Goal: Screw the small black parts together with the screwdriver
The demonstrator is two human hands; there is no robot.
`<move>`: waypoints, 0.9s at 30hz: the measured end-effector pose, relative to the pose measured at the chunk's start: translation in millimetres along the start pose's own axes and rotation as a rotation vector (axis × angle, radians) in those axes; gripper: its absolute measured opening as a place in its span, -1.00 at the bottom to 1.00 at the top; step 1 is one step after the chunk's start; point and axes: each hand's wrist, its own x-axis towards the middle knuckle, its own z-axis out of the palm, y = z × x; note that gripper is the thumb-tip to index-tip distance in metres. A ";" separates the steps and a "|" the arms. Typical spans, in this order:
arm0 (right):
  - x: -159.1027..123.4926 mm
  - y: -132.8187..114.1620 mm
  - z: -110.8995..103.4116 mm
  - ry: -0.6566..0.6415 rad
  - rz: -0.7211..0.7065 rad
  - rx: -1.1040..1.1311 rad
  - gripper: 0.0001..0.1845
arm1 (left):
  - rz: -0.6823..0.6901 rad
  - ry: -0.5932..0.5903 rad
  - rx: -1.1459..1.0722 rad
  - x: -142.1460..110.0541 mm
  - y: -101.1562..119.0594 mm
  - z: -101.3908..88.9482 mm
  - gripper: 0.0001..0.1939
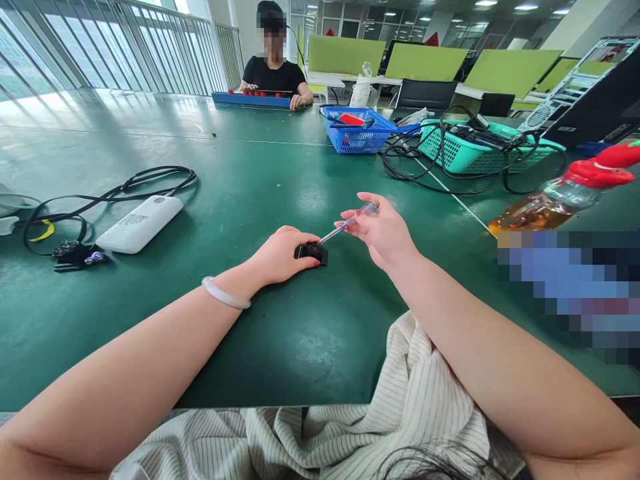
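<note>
A small black block-like part point(316, 252) rests on the green table point(300, 333). My left hand point(283, 255) grips it from the left, thumb in front and fingers behind; much of the part is covered. Between the thumb and fingers of my right hand point(383, 230) is a screwdriver point(345, 227) with a clear handle and thin metal shaft. It slants down to the left, its tip at the top of the black part. Whether the tip sits in a screw is too small to tell.
A white power bank point(140, 223) with a looped black cable point(160, 172) lies to the left. Further back stand a blue basket point(357, 140) and a teal basket point(465, 160) with tangled cables. A red-capped bottle point(555, 200) is at right. Across the table sits a person point(275, 73).
</note>
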 end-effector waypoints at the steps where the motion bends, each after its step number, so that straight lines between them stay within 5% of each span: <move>1: 0.3 -0.1 -0.3 0.003 -0.008 0.006 -0.71 | 0.003 0.001 0.001 0.1 -0.2 0.0 -0.55; 16: 1.3 0.4 -3.9 0.004 -0.061 0.000 -0.69 | 0.016 0.000 0.000 0.2 -2.6 1.5 -0.54; 27: 3.8 3.1 -5.6 0.011 -0.238 -0.093 -0.65 | 0.020 -0.003 -0.002 0.1 -2.5 1.0 -0.56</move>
